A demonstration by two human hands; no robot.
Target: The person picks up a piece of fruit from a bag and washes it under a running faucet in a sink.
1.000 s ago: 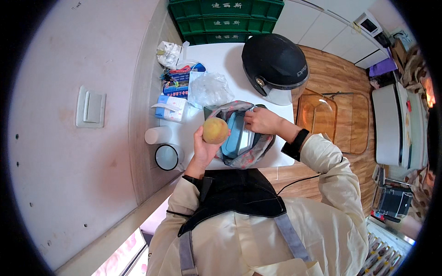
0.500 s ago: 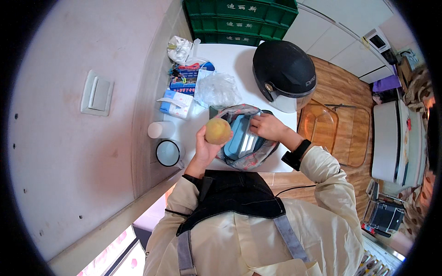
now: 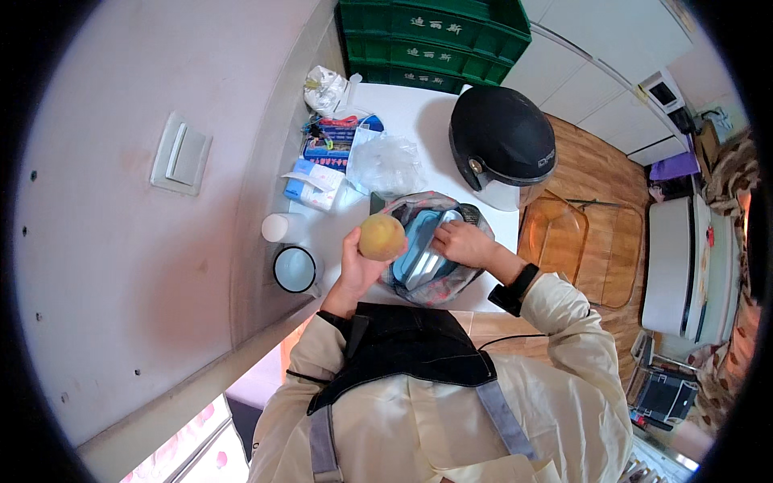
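My left hand (image 3: 354, 266) is wrapped round a round, yellow-brown fruit (image 3: 381, 237), held up beside the left rim of a soft grey patterned bag (image 3: 465, 283). The bag sits open on the white table, near its front edge. Inside lies a blue lunch box (image 3: 409, 245). A slim, silvery-grey case (image 3: 424, 270) leans at a slant next to the box. Reaching in over the right rim, my right hand (image 3: 465, 244) has its fingers closed on the slim case; the fingertips are partly hidden.
Behind the bag are a clear plastic bag (image 3: 388, 165), a tissue pack (image 3: 314, 183) and a black helmet (image 3: 501, 137). A white cup (image 3: 283, 228) and an enamel mug (image 3: 295, 270) stand by the wall. Green crates (image 3: 435, 44) are stacked at the back.
The slim case in the bag has shifted and tilted under my right hand. My left hand keeps the fruit in about the same place. The whole view has moved slightly.
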